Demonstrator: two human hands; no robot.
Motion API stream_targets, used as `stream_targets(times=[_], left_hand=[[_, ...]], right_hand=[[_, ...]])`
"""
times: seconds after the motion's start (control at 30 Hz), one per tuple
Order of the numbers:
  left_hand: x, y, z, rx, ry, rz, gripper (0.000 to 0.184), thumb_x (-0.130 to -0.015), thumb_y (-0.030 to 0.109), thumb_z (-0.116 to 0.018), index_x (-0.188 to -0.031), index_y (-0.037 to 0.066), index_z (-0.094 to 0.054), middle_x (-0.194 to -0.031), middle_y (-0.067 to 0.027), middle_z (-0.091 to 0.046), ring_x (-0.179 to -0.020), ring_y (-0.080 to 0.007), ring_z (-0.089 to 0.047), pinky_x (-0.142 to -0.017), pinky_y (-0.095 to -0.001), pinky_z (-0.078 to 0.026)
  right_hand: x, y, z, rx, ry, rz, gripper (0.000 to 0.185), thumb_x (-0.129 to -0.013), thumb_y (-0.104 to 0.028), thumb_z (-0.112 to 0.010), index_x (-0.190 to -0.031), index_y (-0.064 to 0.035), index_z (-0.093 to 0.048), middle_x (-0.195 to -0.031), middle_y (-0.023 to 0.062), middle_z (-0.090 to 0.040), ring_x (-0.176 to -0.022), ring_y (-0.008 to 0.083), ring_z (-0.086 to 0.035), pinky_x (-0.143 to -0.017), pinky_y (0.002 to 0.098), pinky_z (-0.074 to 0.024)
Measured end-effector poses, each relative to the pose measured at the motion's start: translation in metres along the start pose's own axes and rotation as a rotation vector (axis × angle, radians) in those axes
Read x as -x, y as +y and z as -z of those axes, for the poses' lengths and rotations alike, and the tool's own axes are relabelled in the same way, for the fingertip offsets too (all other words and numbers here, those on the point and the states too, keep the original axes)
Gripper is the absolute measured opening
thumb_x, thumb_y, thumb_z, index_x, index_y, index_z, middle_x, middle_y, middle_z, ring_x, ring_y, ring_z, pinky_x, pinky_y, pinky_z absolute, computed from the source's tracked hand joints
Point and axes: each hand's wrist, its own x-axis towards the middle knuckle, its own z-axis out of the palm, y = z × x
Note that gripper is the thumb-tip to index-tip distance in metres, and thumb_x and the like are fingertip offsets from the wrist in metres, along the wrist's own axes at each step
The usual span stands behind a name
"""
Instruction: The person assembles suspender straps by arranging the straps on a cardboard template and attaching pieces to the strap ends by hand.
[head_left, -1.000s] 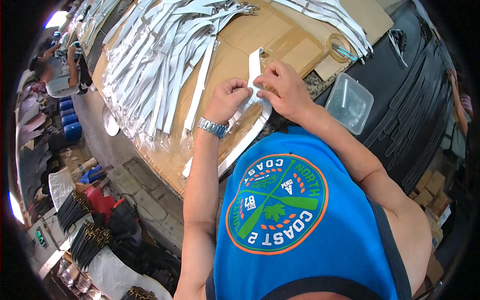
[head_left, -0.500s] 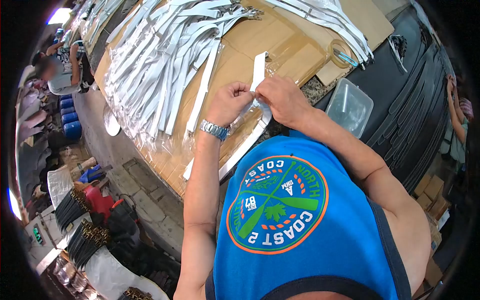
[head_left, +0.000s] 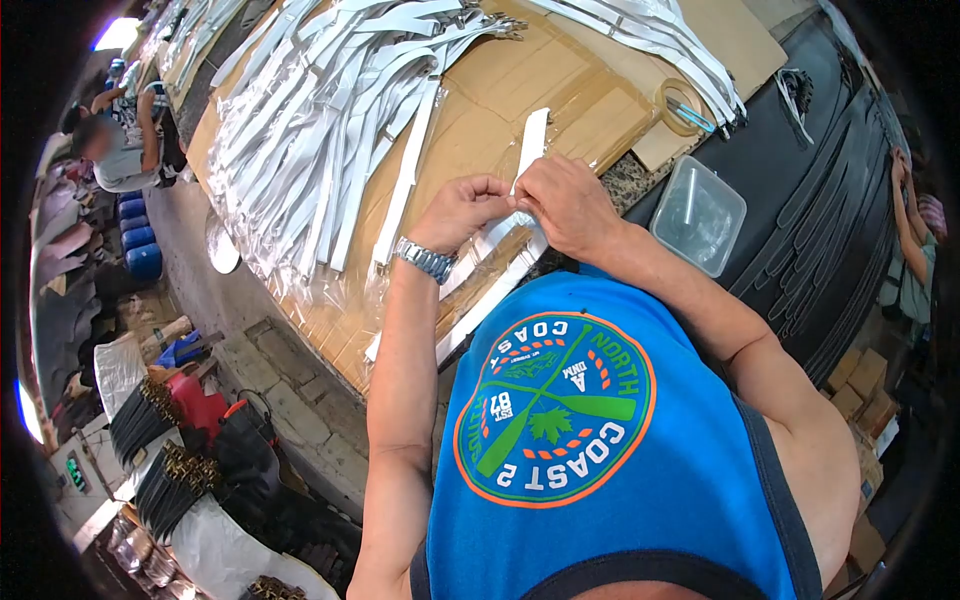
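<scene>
A white belt runs through both hands. Its flat end points away from me over the brown cardboard, and the rest bends back toward my body. My left hand, with a metal watch on its wrist, pinches the belt between thumb and forefinger. Touching it from the right, my right hand is closed on the same stretch, fingers curled. Exactly what the fingertips pinch is hidden. Left of my hands lies a large pile of white belts, many in clear plastic sleeves.
Cardboard covers the table. To the right are a tape roll, a light-blue cutter, a clear plastic box and long black straps. One person sits far left; another person's arm shows far right.
The belt's far end has shifted slightly to the right and stands straighter. My left hand has moved slightly, and both hands stay together on the belt.
</scene>
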Motion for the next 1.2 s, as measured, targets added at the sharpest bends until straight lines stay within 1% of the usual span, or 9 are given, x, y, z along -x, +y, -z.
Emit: stream_targets(times=[0.33, 0.5, 0.6, 0.7, 0.8, 0.83, 0.93, 1.03, 1.2], left_hand=[[0.000, -0.007, -0.001, 0.121, -0.053, -0.014, 0.028, -0.087, 0.014, -0.076, -0.109, 0.000, -0.066, -0.091, 0.0002, -0.068, -0.079, -0.0048, -0.061, -0.071, -0.0206, -0.049], [0.002, 0.000, -0.006, 0.008, -0.060, -0.024, 0.035, -0.084, 0.008, -0.077, -0.114, -0.003, -0.063, -0.102, -0.0055, -0.069, -0.090, -0.0095, -0.065, -0.081, -0.0239, -0.052], [0.003, 0.002, -0.012, 0.057, -0.018, -0.028, 0.035, -0.082, 0.008, -0.078, -0.111, -0.003, -0.063, -0.097, -0.0059, -0.069, -0.084, -0.0095, -0.066, -0.073, -0.0224, -0.051], [0.004, 0.004, -0.018, 0.167, 0.014, -0.078, 0.034, -0.081, 0.005, -0.078, -0.109, -0.002, -0.060, -0.093, -0.0068, -0.070, -0.080, -0.0102, -0.066, -0.069, -0.0217, -0.052], [0.005, 0.006, -0.020, 0.218, 0.037, -0.103, 0.033, -0.081, 0.002, -0.076, -0.108, -0.002, -0.057, -0.092, -0.0082, -0.070, -0.079, -0.0113, -0.067, -0.069, -0.0225, -0.053], [0.005, 0.007, -0.020, 0.222, 0.041, -0.105, 0.033, -0.081, 0.001, -0.076, -0.107, -0.002, -0.056, -0.092, -0.0088, -0.070, -0.079, -0.0116, -0.067, -0.069, -0.0228, -0.053], [0.004, 0.005, -0.018, 0.182, 0.038, -0.106, 0.032, -0.081, 0.001, -0.076, -0.105, -0.001, -0.055, -0.091, -0.0088, -0.069, -0.078, -0.0119, -0.067, -0.070, -0.0234, -0.054], [0.007, 0.008, -0.018, 0.183, 0.006, -0.087, 0.029, -0.082, -0.001, -0.075, -0.104, 0.003, -0.055, -0.093, -0.0080, -0.070, -0.086, -0.0128, -0.066, -0.078, -0.0253, -0.053], [0.009, 0.009, -0.018, 0.143, 0.001, -0.079, 0.028, -0.083, 0.001, -0.074, -0.104, 0.003, -0.056, -0.093, -0.0061, -0.069, -0.085, -0.0115, -0.065, -0.077, -0.0241, -0.052]], right_hand=[[0.005, 0.004, -0.003, -0.059, -0.004, -0.078, 0.010, -0.085, -0.015, -0.064, -0.086, -0.0081, -0.056, -0.083, 0.0103, -0.058, -0.080, 0.0342, -0.056, -0.069, 0.0455, -0.0418], [0.006, 0.007, -0.002, -0.076, -0.010, -0.080, 0.012, -0.085, -0.014, -0.065, -0.087, -0.0062, -0.056, -0.082, 0.0111, -0.058, -0.077, 0.0342, -0.057, -0.067, 0.0446, -0.0432], [0.005, 0.002, 0.007, -0.237, -0.096, -0.347, 0.017, -0.085, -0.015, -0.066, -0.096, -0.0046, -0.058, -0.085, 0.0121, -0.061, -0.084, 0.0320, -0.061, -0.069, 0.0454, -0.0463], [0.014, 0.002, 0.016, -0.403, 0.033, -0.564, 0.025, -0.086, -0.016, -0.068, -0.104, -0.0032, -0.056, -0.088, 0.0106, -0.061, -0.084, 0.0256, -0.061, -0.073, 0.0391, -0.0493], [0.031, 0.026, 0.006, -0.603, 0.053, -0.582, 0.030, -0.088, -0.018, -0.070, -0.110, -0.0032, -0.055, -0.092, 0.0073, -0.060, -0.086, 0.0170, -0.059, -0.077, 0.0329, -0.0496], [0.032, 0.028, 0.007, -0.754, -0.028, -0.644, 0.033, -0.090, -0.019, -0.070, -0.113, -0.0024, -0.055, -0.096, 0.0047, -0.059, -0.089, 0.0127, -0.057, -0.081, 0.0295, -0.0494], [0.030, 0.020, 0.003, -1.129, -0.071, -0.743, 0.036, -0.090, -0.018, -0.070, -0.117, -0.0012, -0.053, -0.102, 0.0058, -0.061, -0.095, 0.0126, -0.059, -0.085, 0.0288, -0.0495], [0.020, 0.009, 0.001, -1.219, -0.053, -0.800, 0.039, -0.090, -0.016, -0.069, -0.122, -0.0002, -0.051, -0.108, 0.0087, -0.063, -0.101, 0.0140, -0.061, -0.088, 0.0289, -0.0495], [0.014, 0.011, -0.007, -1.256, -0.075, -0.790, 0.040, -0.089, -0.010, -0.066, -0.123, 0.0008, -0.050, -0.113, 0.0118, -0.064, -0.103, 0.0153, -0.062, -0.090, 0.0301, -0.0496]])
